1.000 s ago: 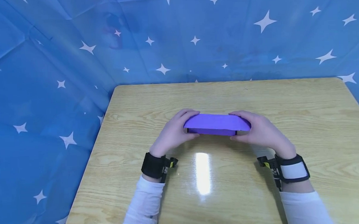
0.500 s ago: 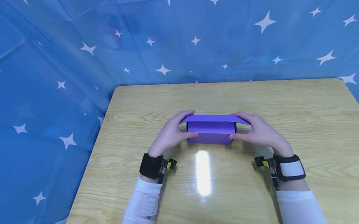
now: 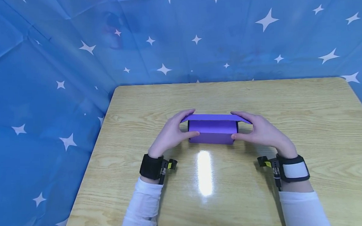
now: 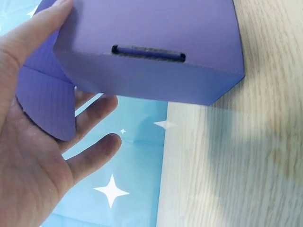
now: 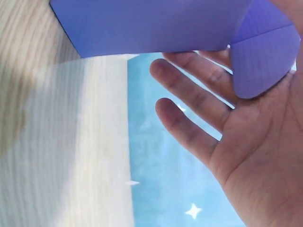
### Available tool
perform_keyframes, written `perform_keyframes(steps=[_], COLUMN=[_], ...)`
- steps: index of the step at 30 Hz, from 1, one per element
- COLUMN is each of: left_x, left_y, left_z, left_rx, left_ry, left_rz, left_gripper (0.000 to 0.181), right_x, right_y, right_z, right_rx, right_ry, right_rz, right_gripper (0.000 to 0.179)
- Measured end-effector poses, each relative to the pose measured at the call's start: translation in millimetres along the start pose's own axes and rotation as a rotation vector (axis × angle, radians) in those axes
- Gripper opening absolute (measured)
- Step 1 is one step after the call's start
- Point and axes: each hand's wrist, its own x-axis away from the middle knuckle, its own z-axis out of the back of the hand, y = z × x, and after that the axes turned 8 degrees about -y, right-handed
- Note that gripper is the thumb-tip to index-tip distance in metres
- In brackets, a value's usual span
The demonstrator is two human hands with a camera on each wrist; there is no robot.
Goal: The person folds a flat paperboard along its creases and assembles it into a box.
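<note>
A purple cardboard box (image 3: 211,138) is held level between both hands, its lid (image 3: 214,117) raised at the front so the inside wall shows. My left hand (image 3: 173,133) grips the left end, thumb on the front edge and fingers behind the lid. At the other end my right hand (image 3: 263,131) mirrors this grip, its thumb by the front right corner. In the left wrist view, a rounded side flap (image 4: 47,101) lies against the palm, and a narrow slot (image 4: 149,53) runs along a box edge. Another side flap (image 5: 265,61) sits inside the right palm.
The hands and box are over the middle of a light wood-grain table (image 3: 136,201). A blue cloth with white stars (image 3: 226,31) hangs behind the table and along its left side. Small cameras (image 3: 172,164) are strapped to both wrists.
The box has been tipped so its front panel and inside now show, and the lid appears edge-on. Both thumbs have come onto the front edge. Over the last half second, little has moved.
</note>
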Motion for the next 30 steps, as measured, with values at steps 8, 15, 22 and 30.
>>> perform_keyframes(steps=[8,15,22,30], left_x=[7.3,15.5,18.3,18.3], left_y=[0.9,2.7,5.4,6.8], left_z=[12.0,23.8,27.5,26.2], left_rx=[-0.004,-0.023,-0.038,-0.047], left_ry=[0.053,0.167,0.211,0.251], left_rz=[-0.002,-0.036,-0.055,-0.048], left_gripper=[0.062,0.039,0.025,0.022], right_x=[11.2,26.1,30.5,30.4], right_y=[-14.2,-29.4,-31.6,-28.8], right_z=[10.7,19.0,20.3,19.6], right_rx=[0.037,0.151,0.227,0.236], right_ry=[0.102,0.269,0.343,0.406], right_rz=[0.005,0.058,0.072,0.093], right_gripper=[0.076,0.048,0.028,0.017])
